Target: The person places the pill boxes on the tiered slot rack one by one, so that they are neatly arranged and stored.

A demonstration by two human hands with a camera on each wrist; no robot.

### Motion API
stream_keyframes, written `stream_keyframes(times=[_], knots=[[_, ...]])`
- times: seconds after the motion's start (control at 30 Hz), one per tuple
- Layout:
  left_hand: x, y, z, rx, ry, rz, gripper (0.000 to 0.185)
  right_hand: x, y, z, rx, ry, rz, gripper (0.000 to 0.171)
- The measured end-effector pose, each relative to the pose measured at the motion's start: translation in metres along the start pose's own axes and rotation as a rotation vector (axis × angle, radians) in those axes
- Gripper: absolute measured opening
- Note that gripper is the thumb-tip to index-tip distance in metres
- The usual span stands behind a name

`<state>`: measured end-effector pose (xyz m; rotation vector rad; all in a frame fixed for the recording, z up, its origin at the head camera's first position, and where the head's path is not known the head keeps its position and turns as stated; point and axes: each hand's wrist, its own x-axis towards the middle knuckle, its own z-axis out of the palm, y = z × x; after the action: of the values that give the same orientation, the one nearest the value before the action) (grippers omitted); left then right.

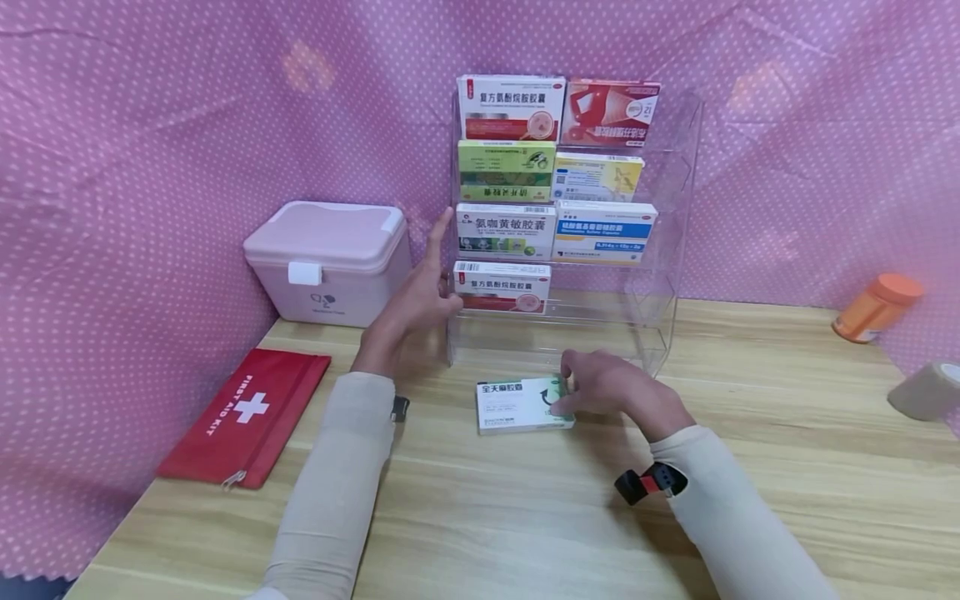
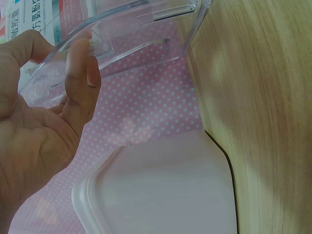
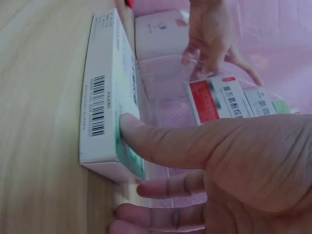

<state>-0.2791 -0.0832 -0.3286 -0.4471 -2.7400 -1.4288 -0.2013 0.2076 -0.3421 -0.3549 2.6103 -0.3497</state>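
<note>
HEAD: flat white-green cardboard medicine box (image 1: 522, 404) lies on light wooden table (image 1: 750, 467), long axis L–R, before clear acrylic tiered rack (image 1: 660, 275); right hand (image 1: 607, 385) nearer, on its R end | L WRIST: left hand (image 2: 39, 131) fingers straight, apart, against rack wall | R WRIST: thumb (image 3: 161, 144) presses box top, fingers curled past far edge.

Rack (image 1: 678, 208) at table's (image 1: 525, 517) back, storage case (image 1: 330, 262) left of it, box (image 1: 521, 404) before it, pouch (image 1: 243, 417) far left
</note>
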Motion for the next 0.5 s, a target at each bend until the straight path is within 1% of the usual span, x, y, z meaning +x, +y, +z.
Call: stream_keyframes(times=[0.1,0.27,0.5], knots=[[0.0003,-0.0008,-0.0002,0.004,0.001,0.007,0.137,-0.0008,0.0013,-0.0013,0.0,-0.016,-0.012,0.054],[0.001,-0.0026,0.0003,0.009,0.006,0.022,0.137,-0.002,0.0015,-0.0016,-0.009,-0.026,-0.039,0.057],[0.0008,-0.0024,-0.0001,0.006,0.006,0.031,0.139,-0.0013,-0.0009,-0.0003,-0.041,-0.02,-0.095,0.044]])
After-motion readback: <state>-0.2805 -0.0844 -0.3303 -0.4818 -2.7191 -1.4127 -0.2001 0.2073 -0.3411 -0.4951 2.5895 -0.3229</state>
